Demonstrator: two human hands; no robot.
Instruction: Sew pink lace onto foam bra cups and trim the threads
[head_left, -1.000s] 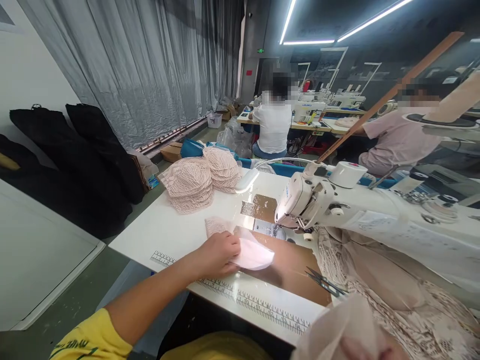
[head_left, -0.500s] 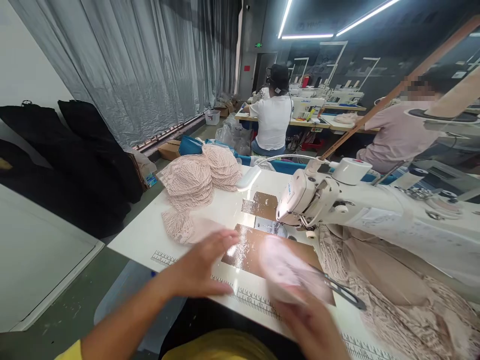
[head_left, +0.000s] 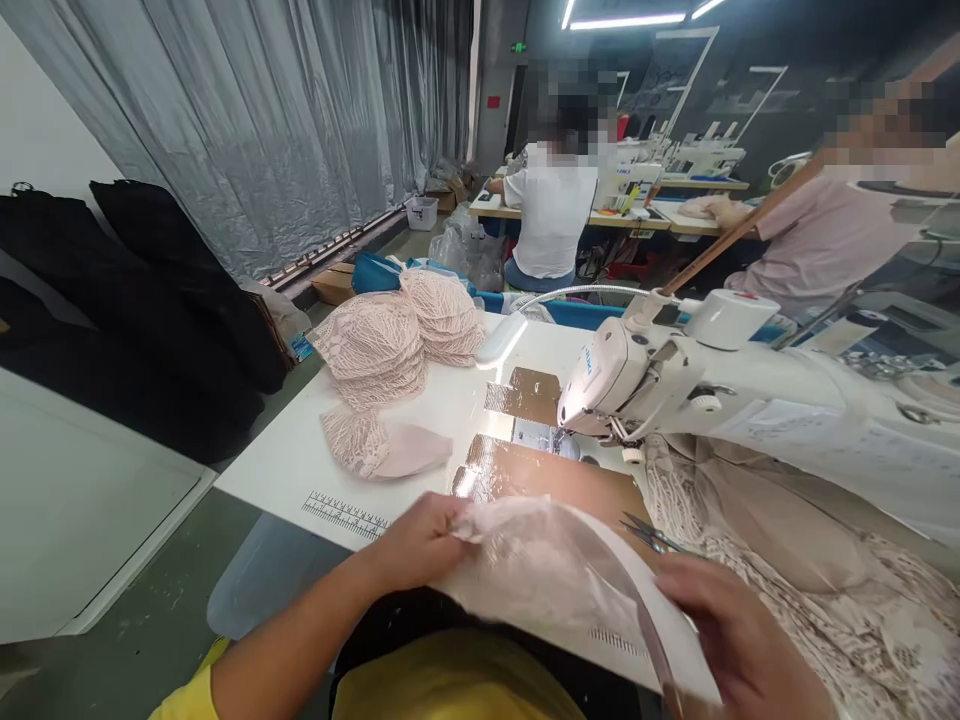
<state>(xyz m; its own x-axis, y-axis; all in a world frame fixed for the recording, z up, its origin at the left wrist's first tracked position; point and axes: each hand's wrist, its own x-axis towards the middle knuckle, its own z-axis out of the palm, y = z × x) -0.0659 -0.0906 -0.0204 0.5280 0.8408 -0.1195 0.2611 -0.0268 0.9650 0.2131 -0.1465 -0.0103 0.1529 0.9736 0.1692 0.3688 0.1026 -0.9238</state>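
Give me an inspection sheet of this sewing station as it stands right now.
Surface: white table with a ruler printed along its near edge; shiny brown patch in front of the needle.
Job's things: pale pink cup piece, held over the table's near edge; sewing machine behind it.
Clutter: two stacks of lace cups; a single cup lying apart from them; scissors; heap of lace fabric on the right.
Grippers: left hand grips the piece's left edge; right hand grips its right edge.
Cables: nothing seen.
Surroundings: grey curtain; black bags; a person in a white top and a person in a pink top, seated at other machines.
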